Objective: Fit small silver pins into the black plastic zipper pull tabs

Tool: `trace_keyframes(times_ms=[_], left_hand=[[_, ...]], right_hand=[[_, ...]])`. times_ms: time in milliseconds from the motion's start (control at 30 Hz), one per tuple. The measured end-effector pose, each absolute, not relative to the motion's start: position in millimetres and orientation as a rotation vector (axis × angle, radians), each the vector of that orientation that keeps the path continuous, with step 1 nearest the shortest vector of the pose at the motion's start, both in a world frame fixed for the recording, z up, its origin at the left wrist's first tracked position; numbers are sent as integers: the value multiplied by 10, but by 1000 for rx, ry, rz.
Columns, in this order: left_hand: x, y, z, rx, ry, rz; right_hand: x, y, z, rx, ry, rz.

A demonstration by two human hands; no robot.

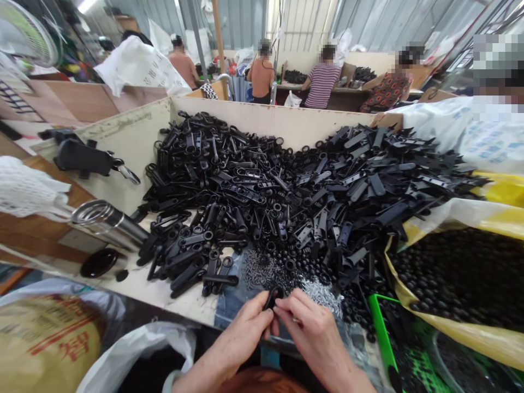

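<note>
Near the table's front edge, my left hand (250,317) is closed around a small black plastic part with a ring-shaped end (273,297). My right hand (308,316) meets it from the other side, thumb and forefinger pinched together at the ring. Whatever the right fingertips hold is too small or hidden to make out. Just beyond the hands lie a pile of small metal screws (262,268) and a heap of shiny silver pins (321,295). Black handle-like parts with ringed ends (192,240) are heaped behind to the left, flat black pieces (368,180) to the right.
A steel flask (110,221) stands at the left beside a black phone holder (84,158). On the right are a yellow-white bag of black balls (470,273) and a green basket (382,333). A white sack (139,349) opens below left. Several people sit working beyond the table's back board (278,117).
</note>
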State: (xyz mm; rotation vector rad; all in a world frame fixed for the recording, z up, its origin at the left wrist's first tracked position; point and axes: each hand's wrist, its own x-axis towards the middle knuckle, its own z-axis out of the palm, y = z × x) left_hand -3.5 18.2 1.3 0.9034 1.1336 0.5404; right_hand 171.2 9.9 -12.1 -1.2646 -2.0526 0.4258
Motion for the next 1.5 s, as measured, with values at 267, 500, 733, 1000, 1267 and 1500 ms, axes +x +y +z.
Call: trace_keyframes(times_ms=[267,500,733,1000,1267,1500], left_hand=[[-40,160,-43,920,1214,539],[-37,107,-165,862,1213,624],[-139,90,-278,1025,1231,646],[-104,89,-345,1004,1046,565],[-144,124,-292,910,1066,655],[-218,120,-257,641,1054,694]], right_hand=[[1709,114,-38,-1287,-2035,458],[1707,66,-94,-1305,-2123,395],[1705,40,-70,-1298,-2219,357],[1712,-32,-71,-1323,-2298,441],[1813,-94,-112,-1299,-1803,638],[1683,-183,-572,-1265,-1740,737]])
